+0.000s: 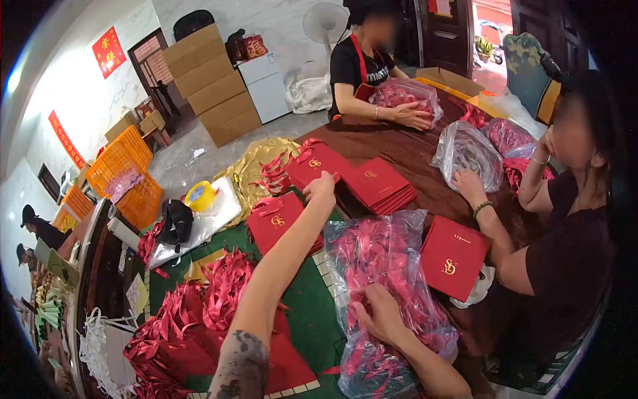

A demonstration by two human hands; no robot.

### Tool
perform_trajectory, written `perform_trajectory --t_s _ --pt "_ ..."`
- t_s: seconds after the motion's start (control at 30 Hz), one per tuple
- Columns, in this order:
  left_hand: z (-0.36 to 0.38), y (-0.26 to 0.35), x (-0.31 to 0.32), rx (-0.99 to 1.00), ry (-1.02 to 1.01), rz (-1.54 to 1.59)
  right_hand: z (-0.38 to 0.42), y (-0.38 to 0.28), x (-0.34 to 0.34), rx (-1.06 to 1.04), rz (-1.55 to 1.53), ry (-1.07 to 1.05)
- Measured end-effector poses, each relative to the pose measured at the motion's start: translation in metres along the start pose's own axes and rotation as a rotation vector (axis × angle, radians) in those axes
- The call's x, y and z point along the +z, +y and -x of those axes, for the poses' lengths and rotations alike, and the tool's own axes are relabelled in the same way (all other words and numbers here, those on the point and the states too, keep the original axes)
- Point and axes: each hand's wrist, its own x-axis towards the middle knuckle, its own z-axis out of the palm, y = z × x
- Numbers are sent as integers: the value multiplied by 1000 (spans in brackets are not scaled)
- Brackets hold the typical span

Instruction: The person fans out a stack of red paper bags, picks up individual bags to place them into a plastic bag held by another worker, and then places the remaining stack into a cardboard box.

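My left hand (320,188) reaches forward across the table, its fingers closed on the near edge of a red paper gift bag (311,163) with a gold logo. Beside it lies a neat stack of red gift bags (377,185). Another red gift bag (276,219) with ribbon handles is just below my left forearm. My right hand (384,314) rests on a clear plastic bag (392,259) filled with red ribbon-handled items, its thumb apart from the fingers. A heap of red ribbons (199,319) on bags sits left of my left arm.
One co-worker (365,73) across the table holds a filled plastic bag (405,100). Another co-worker (558,199) on the right touches a clear bag (468,156), near a red bag stack (454,258). Yellow tape (199,196) and a black pouch (176,223) lie left.
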Motion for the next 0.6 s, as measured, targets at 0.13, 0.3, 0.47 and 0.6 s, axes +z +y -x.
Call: perform_trajectory --t_s 0.13,0.3,0.47,0.6 --pt "68 -1 -85 136 -938 120 0 -1 -2 25 -1 -30" --pt "171 -41 -301 497 -1380 -103 3 1 4 156 2 -65" --pt "208 -105 -495 484 -1319 -322 0 -8 5 169 -46 -56" --pt "241 -206 -590 479 -810 -194 1 -11 9 -21 229 -74"
